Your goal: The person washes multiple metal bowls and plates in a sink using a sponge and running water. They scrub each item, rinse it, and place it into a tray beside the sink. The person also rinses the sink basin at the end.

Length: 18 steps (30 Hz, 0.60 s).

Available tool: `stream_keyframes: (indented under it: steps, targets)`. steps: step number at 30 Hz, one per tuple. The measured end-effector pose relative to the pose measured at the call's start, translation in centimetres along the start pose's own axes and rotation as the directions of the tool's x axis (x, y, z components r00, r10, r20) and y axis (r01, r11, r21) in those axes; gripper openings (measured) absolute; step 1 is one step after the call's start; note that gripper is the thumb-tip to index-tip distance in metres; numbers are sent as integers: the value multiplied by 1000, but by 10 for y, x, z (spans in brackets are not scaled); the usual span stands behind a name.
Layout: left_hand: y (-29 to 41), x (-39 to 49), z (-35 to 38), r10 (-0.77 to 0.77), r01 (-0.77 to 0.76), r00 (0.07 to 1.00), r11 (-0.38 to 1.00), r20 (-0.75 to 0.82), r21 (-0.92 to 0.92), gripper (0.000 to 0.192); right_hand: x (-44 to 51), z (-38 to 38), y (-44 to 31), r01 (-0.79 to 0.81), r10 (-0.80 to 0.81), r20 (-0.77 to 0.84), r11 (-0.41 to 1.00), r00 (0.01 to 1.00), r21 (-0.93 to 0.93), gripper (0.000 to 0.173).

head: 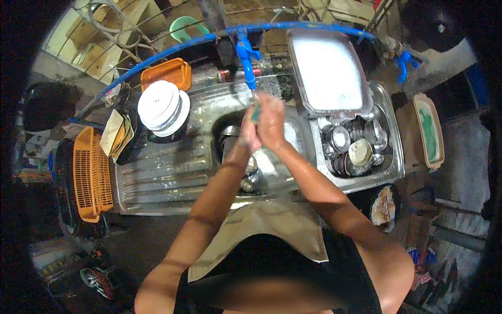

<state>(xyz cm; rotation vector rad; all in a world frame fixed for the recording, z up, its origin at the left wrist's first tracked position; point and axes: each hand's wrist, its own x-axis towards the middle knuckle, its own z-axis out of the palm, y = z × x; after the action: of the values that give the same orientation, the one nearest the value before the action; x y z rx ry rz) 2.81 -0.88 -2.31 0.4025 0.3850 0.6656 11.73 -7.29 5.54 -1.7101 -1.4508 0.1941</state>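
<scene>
Below a blue plastic tap (246, 64), my left hand (248, 127) and my right hand (271, 119) are pressed together. A green scouring sponge (255, 114) shows between them, partly covered by the fingers. Blur at the right fingers hides their detail. Both hands are above the left bowl of a stainless steel sink (292, 137). Metal items lie in that bowl, mostly hidden by my left forearm. Farther right, the second bowl holds several drinking glasses (338, 139) and a pale cup (360, 152).
A rectangular tub (364, 104) with bright white contents leans over the right bowl's back edge. Stacked white plates (159, 104), square dishes (117, 135) and an orange basket (166, 74) stand left. Another orange basket (91, 172) borders the ribbed drainboard (164, 172). A blue pipe (290, 26) crosses behind.
</scene>
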Motion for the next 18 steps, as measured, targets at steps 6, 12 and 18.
stream_keyframes:
  steps: [6,12,18]
  targets:
    - [4,-28,43,-156,161,977,987,-145,22,58,37,13,91,166,-103,272,962,957,-219,22]
    - [18,6,-27,221,-228,974,947,-53,-229,52,-6,30,-3,204,-169,-307,975,937,88,25]
    - [7,0,-28,265,-218,917,959,-300,180,49,14,33,57,-604,627,119,655,770,455,35]
